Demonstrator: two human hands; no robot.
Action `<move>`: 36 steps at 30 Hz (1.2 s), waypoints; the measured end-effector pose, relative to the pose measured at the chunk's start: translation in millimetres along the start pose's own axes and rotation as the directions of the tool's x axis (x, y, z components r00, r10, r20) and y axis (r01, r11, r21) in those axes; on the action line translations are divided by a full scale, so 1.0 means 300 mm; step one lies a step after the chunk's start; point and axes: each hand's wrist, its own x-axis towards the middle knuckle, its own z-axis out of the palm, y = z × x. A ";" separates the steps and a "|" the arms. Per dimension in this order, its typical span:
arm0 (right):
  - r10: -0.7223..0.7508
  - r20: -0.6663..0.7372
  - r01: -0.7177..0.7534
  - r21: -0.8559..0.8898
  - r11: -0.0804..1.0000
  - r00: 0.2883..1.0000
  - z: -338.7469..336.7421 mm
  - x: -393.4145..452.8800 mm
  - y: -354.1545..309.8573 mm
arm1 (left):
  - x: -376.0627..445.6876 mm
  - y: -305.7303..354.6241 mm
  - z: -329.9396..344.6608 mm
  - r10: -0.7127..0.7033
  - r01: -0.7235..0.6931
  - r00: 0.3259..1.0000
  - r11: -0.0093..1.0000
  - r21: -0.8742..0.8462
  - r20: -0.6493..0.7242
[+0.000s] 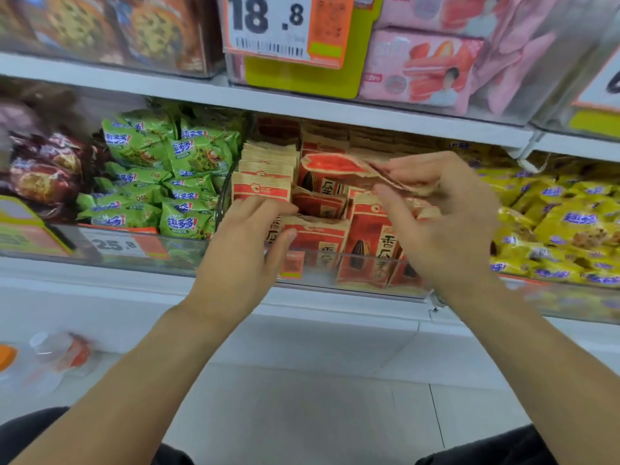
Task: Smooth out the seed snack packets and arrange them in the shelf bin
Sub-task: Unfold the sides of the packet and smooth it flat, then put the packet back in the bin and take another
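- Packet (339, 167), red and tan, creased, held flat above shelf bin (369, 283), pinched by right hand (439, 223).
- Left hand (248, 236), fingers straight, touching upright packets (265, 182) in bin.

Two hands in view: left hand (248, 229), right hand (446, 209). One seed packet (335, 166) lifted clear; the rest in the clear bin (362, 273) are stacked and overlapping, too many to count exactly. Two price tags readable: 18.8 tag (268, 25), 25.8 tag (115, 244). Green packets (167, 169) and yellow packets (563, 229): dozens, uncountable.
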 end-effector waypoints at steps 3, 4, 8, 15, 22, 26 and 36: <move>0.067 0.172 -0.035 -0.184 0.982 0.983 0.072 0.031 0.033 | 0.014 -0.002 -0.004 -0.013 0.012 1.000 0.998 -0.054 -0.023; 0.068 0.226 -0.012 -0.240 0.971 0.972 0.086 0.039 0.043 | 0.017 -0.004 -0.005 -0.017 0.016 1.000 0.997 -0.073 -0.013; 0.163 0.395 -0.009 -0.365 0.931 0.904 0.124 0.086 0.046 | 0.029 -0.021 -0.003 0.009 -0.010 1.000 0.996 -0.092 -0.009; 0.194 0.479 0.053 -0.454 0.890 0.856 0.170 0.147 0.041 | 0.045 -0.015 0.015 0.047 -0.047 0.999 0.988 -0.150 -0.006; 0.408 0.595 -0.027 -0.543 0.839 0.692 0.218 0.192 0.077 | 0.052 -0.012 0.017 0.025 -0.024 1.000 0.991 -0.129 0.005; 0.442 0.710 -0.035 -0.509 0.860 0.548 0.197 0.190 0.092 | 0.064 0.003 0.015 0.018 -0.018 1.000 0.995 -0.097 0.004; 0.459 0.670 -0.179 -0.446 0.877 0.584 0.203 0.206 0.099 | 0.108 -0.002 0.031 0.053 -0.070 0.986 0.992 0.104 0.159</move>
